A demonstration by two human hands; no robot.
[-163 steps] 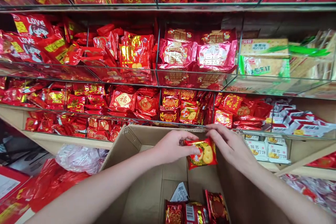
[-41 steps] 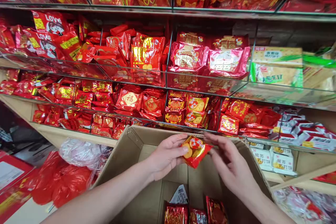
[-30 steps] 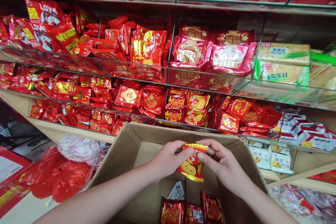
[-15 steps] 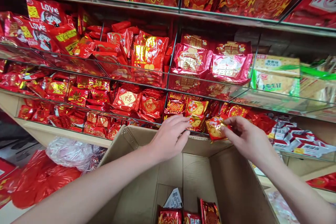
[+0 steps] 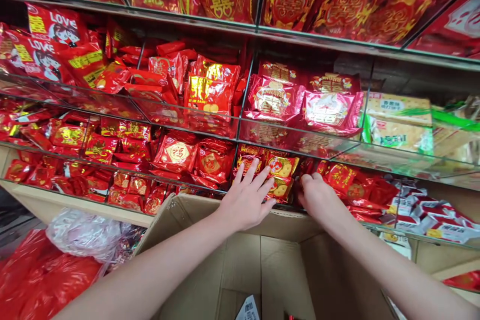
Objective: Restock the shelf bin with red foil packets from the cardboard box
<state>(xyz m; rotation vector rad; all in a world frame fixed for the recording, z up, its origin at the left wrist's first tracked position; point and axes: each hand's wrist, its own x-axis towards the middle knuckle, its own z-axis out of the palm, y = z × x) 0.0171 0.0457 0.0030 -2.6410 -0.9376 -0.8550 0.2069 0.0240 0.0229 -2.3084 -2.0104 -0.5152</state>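
My left hand (image 5: 245, 199) is open, fingers spread, over the front of a lower shelf compartment. Its fingertips lie in front of red and gold biscuit packets (image 5: 280, 166) that stand stacked there. My right hand (image 5: 318, 195) reaches into the compartment just right of them, fingers curled together. Whatever it pinches is hidden behind the hand. Below both hands sits an open cardboard box (image 5: 285, 247) against the shelf. A white printed triangular packet (image 5: 248, 309) lies in it, partly cut off by the frame's lower edge.
Clear dividers and a clear front lip (image 5: 300, 142) edge the shelves. Pink-red packets (image 5: 275, 96) fill the tier above, beside green-trimmed cracker packs (image 5: 399, 120). White and maroon packets (image 5: 446, 222) lie far right. Red plastic bags (image 5: 48, 275) and a clear bag (image 5: 84, 235) are at lower left.
My right hand has moved left and into the compartment; the gold biscuit packet it held is now out of sight. My left fingers have spread. The view has tilted up slightly.
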